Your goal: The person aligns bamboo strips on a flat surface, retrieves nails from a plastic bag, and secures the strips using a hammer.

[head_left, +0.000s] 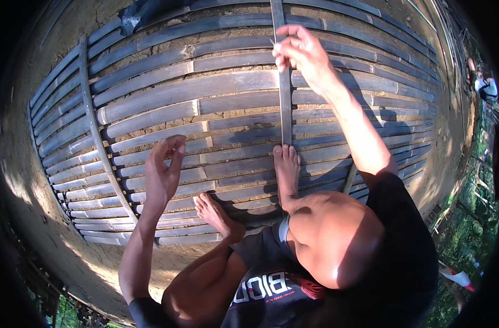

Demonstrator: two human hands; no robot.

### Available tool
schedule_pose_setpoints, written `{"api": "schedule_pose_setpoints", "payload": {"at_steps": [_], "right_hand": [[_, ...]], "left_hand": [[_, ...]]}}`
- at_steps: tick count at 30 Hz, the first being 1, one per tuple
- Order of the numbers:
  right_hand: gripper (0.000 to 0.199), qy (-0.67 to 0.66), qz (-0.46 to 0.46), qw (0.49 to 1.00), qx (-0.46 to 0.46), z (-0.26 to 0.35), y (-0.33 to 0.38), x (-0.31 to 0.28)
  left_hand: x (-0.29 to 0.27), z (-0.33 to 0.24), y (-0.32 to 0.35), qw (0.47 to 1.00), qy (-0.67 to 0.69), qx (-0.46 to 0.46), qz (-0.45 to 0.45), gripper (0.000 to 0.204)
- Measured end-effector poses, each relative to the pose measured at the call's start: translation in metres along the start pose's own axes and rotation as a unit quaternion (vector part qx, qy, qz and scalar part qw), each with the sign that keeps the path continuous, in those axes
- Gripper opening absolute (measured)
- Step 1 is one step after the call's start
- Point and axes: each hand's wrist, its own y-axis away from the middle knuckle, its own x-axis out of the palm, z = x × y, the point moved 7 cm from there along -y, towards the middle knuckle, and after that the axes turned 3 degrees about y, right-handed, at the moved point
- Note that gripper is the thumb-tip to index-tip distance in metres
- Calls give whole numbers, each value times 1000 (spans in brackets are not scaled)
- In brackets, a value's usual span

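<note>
The right hand (301,54) is closed in a pinch grip on a long upright bamboo strip (285,104), which runs across a mat of horizontal bamboo slats (205,109) lying on the earth ground (25,180). The strip's lower end lies under the right foot (286,172). The left hand (163,169) is open above the slats, holding nothing. The left foot (216,216) rests on the mat's near edge.

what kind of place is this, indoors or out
Outdoors, most likely a rural yard used for bamboo craft. A mat of split bamboo slats lies on bare packed earth in sunlight, with green plants at the edge. The right hand holds a crosswise bamboo strip.
</note>
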Motion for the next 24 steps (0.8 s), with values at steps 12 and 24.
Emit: {"api": "schedule_pose_setpoints", "payload": {"at_steps": [12, 24], "right_hand": [[29, -47, -96, 966, 234, -139, 262, 13], [27, -59, -70, 963, 254, -145, 220, -4]], "left_hand": [[254, -57, 27, 961, 203, 52, 183, 26], [265, -32, -6, 958, 167, -134, 189, 19]]}}
